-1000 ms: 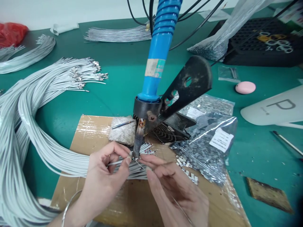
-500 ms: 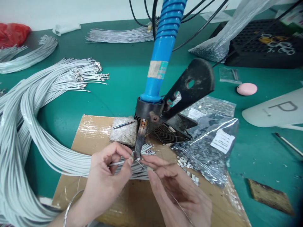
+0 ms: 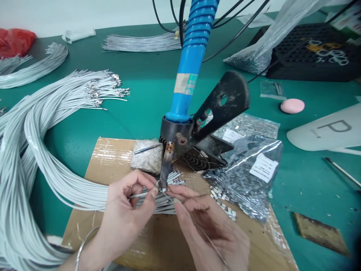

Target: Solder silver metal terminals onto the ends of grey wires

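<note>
A soldering iron (image 3: 183, 90) with a blue handle rests in a black stand (image 3: 220, 101), its tip pointing down between my hands. My left hand (image 3: 126, 207) pinches a white wire (image 3: 137, 195) near its end, right at the iron's tip. In my right hand (image 3: 210, 227) is a thin strand of solder wire (image 3: 208, 241), pinched between thumb and fingers, its end reaching the tip. A small pale piece shows at the tip, partly hidden by fingers. Beneath my hands lies a bundle of white wires (image 3: 165, 205) on cardboard (image 3: 113, 158).
Large white wire bundles (image 3: 42, 124) curve along the left. A pad (image 3: 146, 156) with a thin metal tool stands behind my hands. To the right are small loose metal pieces (image 3: 222, 197), a filled plastic bag (image 3: 242, 180), a brown block (image 3: 320, 233) and a pink egg-shaped object (image 3: 292, 106).
Both hands keep the same hold at the iron's tip. The view and the iron's handle shift very slightly; nothing is let go or taken up.
</note>
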Tool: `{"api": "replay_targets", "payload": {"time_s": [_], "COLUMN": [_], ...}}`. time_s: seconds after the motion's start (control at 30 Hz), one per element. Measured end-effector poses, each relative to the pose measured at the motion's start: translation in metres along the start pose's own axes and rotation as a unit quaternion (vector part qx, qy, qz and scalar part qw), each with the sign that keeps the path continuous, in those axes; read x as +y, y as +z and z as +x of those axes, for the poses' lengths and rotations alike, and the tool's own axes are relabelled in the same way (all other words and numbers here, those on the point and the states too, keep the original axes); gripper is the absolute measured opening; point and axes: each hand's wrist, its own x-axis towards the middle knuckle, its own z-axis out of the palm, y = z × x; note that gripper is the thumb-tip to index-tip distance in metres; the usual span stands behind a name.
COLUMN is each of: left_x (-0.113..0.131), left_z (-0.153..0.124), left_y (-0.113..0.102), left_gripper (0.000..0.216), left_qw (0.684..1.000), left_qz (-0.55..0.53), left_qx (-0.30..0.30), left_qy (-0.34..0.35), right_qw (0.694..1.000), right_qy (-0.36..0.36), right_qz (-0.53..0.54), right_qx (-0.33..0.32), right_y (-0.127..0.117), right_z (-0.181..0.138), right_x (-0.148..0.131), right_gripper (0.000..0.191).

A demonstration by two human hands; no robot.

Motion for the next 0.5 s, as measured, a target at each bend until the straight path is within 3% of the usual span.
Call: {"api": "replay_targets", "payload": {"time_s": [0.13,0.3,0.5], "left_x": [-0.001,-0.001,-0.001], "left_z": [-0.001,0.0,0.0], "left_y": [-0.001,-0.001,-0.001], "left_gripper": [0.012,0.013,0.012], "left_qw": [1.0,1.0,1.0], "left_qz": [0.004,-0.016,-0.013], "left_qx": [-0.003,-0.003,-0.005], "left_qy": [-0.002,0.008,0.006], "right_qw": [1.0,0.997,0.997], "right_qy": [0.005,0.038,0.032], "right_qz": [0.013,0.019,0.007], "right_qx": [0.003,0.061,0.068], "right_y": [0.005,0.013,0.015], "right_z": [0.0,-0.003,-0.005], "right_x": [-0.002,-0.006,-0.005], "right_gripper": [0.021,0.02,0.019]}}
